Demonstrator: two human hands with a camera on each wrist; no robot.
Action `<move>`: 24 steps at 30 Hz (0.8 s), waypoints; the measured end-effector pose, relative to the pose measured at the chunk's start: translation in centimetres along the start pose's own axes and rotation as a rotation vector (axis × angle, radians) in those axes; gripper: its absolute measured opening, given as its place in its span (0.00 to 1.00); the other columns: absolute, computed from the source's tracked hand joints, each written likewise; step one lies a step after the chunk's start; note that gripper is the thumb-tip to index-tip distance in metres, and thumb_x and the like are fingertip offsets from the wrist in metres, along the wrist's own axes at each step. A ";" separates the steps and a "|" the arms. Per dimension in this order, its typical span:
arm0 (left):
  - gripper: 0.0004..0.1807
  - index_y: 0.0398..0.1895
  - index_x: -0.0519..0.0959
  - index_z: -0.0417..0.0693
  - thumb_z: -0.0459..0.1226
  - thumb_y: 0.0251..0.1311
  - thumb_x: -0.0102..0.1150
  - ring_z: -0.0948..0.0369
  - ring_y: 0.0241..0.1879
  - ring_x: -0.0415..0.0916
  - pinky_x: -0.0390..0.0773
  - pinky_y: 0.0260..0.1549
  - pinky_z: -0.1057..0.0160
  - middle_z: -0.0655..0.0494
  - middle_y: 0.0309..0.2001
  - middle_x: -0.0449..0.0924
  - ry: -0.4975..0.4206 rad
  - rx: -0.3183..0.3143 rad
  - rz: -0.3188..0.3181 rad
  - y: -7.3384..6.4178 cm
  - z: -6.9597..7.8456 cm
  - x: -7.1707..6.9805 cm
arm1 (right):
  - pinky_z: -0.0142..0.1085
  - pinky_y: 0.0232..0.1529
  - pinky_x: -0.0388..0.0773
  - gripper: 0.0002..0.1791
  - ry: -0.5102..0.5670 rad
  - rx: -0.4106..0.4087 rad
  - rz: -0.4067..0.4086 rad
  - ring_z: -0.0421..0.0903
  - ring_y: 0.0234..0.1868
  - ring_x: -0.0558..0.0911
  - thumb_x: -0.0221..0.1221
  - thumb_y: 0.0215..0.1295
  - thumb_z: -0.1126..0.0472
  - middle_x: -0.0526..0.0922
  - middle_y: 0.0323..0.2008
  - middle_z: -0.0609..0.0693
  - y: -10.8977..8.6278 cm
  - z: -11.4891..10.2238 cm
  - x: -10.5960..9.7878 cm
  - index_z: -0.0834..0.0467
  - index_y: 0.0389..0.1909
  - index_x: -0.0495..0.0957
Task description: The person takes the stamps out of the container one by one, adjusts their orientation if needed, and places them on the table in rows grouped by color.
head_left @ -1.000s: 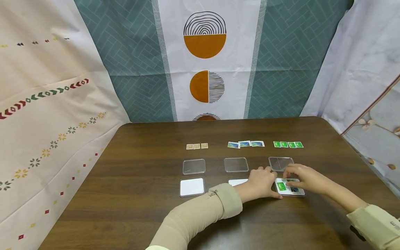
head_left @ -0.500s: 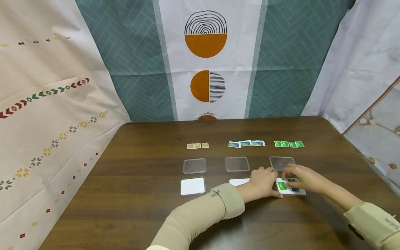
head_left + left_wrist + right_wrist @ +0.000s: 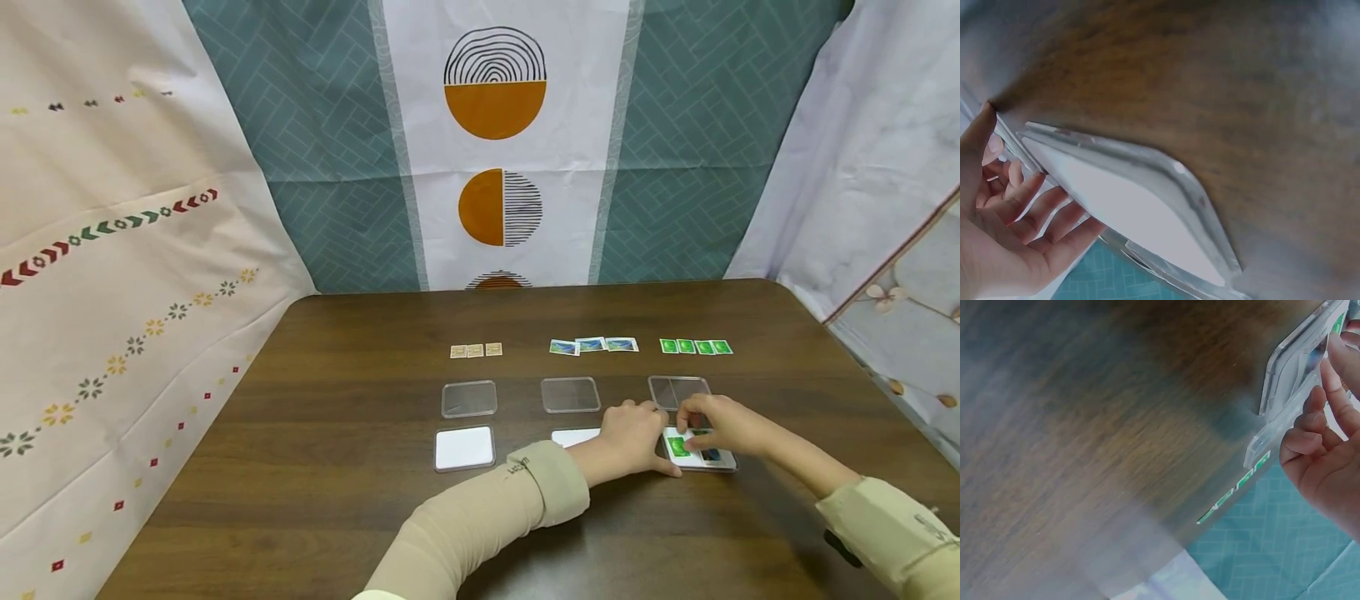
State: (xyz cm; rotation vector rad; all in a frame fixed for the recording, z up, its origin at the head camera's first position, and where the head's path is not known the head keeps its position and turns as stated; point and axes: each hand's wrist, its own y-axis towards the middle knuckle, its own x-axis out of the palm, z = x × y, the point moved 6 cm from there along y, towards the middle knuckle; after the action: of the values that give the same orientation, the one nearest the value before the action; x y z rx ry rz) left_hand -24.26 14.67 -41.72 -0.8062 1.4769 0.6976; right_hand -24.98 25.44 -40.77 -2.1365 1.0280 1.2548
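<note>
A clear plastic case (image 3: 723, 467) with a white card in it lies at the right front of the set. Green stamps (image 3: 678, 447) and a dark picture stamp (image 3: 711, 456) sit on this card. My left hand (image 3: 628, 435) holds the case at its left end, thumb at the near edge, fingers towards the far edge. Over the card, my right hand (image 3: 726, 427) bends its thumb and index finger onto a green stamp, which they partly hide. In the right wrist view, that thumb and index finger meet low over the case (image 3: 1282, 378).
Clear lids (image 3: 468, 399) lie in a row behind the cases. Another white-card case (image 3: 464, 448) is at left; a middle one (image 3: 573, 436) is partly behind my left hand. Farther back lie tan stamps (image 3: 476, 351), blue landscape stamps (image 3: 591, 344) and green stamps (image 3: 695, 347).
Both hands stay at the same case. My right forearm and sleeve have shifted slightly to the left, with only small movement of the fingers over the card.
</note>
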 end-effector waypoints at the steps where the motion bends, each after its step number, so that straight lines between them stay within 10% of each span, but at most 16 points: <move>1: 0.32 0.42 0.76 0.68 0.72 0.36 0.59 0.68 0.37 0.73 0.73 0.28 0.69 0.72 0.41 0.76 0.002 0.000 -0.003 0.0 0.0 0.0 | 0.30 0.28 0.65 0.12 0.010 0.005 -0.006 0.31 0.29 0.65 0.69 0.48 0.63 0.72 0.27 0.41 0.1 0.0 0.0 0.55 0.27 0.74; 24: 0.35 0.47 0.75 0.69 0.72 0.35 0.60 0.68 0.37 0.74 0.73 0.27 0.69 0.72 0.43 0.76 -0.001 0.001 -0.017 0.2 0.1 -0.1 | 0.29 0.28 0.66 0.11 0.065 0.032 0.014 0.31 0.29 0.67 0.69 0.47 0.64 0.73 0.26 0.42 0.1 -0.1 0.2 0.55 0.27 0.74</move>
State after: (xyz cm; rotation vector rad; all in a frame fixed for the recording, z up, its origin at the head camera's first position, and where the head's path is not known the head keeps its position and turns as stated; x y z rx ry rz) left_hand -24.40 14.86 -41.64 -0.8167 1.4681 0.6838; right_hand -24.99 25.25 -40.90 -2.1621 1.0847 1.1741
